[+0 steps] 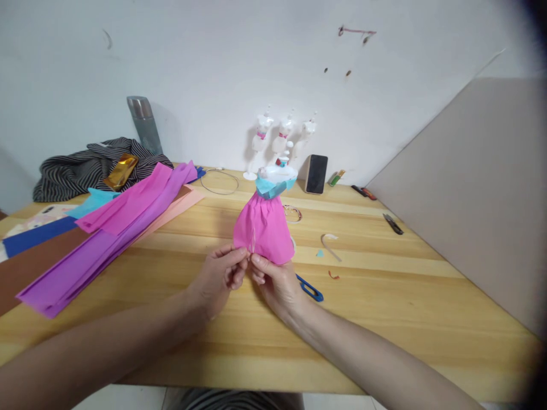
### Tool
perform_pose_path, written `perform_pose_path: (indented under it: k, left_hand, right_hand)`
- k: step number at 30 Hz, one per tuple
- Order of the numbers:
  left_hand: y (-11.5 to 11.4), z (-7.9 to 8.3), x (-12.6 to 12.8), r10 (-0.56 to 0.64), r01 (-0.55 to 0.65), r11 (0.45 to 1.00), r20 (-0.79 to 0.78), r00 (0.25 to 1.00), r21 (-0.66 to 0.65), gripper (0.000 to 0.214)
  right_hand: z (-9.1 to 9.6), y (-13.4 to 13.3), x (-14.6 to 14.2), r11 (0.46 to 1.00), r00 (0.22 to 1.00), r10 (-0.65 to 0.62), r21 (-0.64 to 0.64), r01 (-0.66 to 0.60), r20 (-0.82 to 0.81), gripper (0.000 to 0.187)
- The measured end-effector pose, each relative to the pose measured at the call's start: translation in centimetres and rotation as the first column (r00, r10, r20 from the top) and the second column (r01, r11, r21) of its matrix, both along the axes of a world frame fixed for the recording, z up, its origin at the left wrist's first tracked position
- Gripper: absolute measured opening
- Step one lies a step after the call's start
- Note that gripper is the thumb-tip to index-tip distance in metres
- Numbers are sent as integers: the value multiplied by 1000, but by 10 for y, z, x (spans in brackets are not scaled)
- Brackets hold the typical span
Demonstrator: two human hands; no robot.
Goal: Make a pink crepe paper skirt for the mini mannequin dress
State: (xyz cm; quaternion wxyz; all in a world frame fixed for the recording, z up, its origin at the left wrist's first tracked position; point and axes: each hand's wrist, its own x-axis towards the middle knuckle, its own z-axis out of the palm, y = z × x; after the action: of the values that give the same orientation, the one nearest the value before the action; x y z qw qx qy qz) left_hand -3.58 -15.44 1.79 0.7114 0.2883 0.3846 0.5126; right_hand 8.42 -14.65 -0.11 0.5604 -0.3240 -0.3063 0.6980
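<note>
A small white dress-form mannequin (pixel 287 172) stands in front of me, wearing a light-blue top (pixel 273 189) and a gathered bright-pink paper skirt (pixel 276 228). My left hand (pixel 222 270) pinches the skirt's lower front edge between thumb and fingers, where an open seam shows. Right beside it, my right hand (pixel 273 276) grips the same hem with the thumb in front and the fingers partly hidden. The two thumbs nearly meet at the seam. Behind my right wrist lies a blue-handled tool (pixel 310 287), its other end hidden.
Pink and purple paper strips (pixel 115 233) lie at left, before a striped cloth (pixel 64 171) and a bottle (pixel 144 122). Several white mannequins (pixel 283 128) stand by the wall, near a phone (pixel 316 174). Snippers (pixel 393 224) and paper scraps (pixel 330 247) lie at right.
</note>
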Motion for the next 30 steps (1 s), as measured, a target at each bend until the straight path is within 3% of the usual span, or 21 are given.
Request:
perform_pose_path:
  k: [9, 17, 24, 30]
  left_hand:
    - [1, -2, 1, -57, 59, 996, -30, 998, 74, 27]
    - [4, -3, 3, -47, 47, 998, -16, 999, 39, 35]
    - [5, 0, 4, -40, 40, 999, 10, 999, 24, 37]
    - [5, -1, 3, -66, 66, 997, -14, 998, 45, 37]
  right_hand:
    - [1, -1, -2, 999, 999, 27, 30, -27, 18, 36]
    - [1, -1, 0, 996, 997, 57, 60, -60, 59, 28]
    - [1, -4, 6, 988, 994, 104, 115, -107, 33, 33]
    - [0, 0, 4, 996, 999, 13, 85, -16, 38, 35]
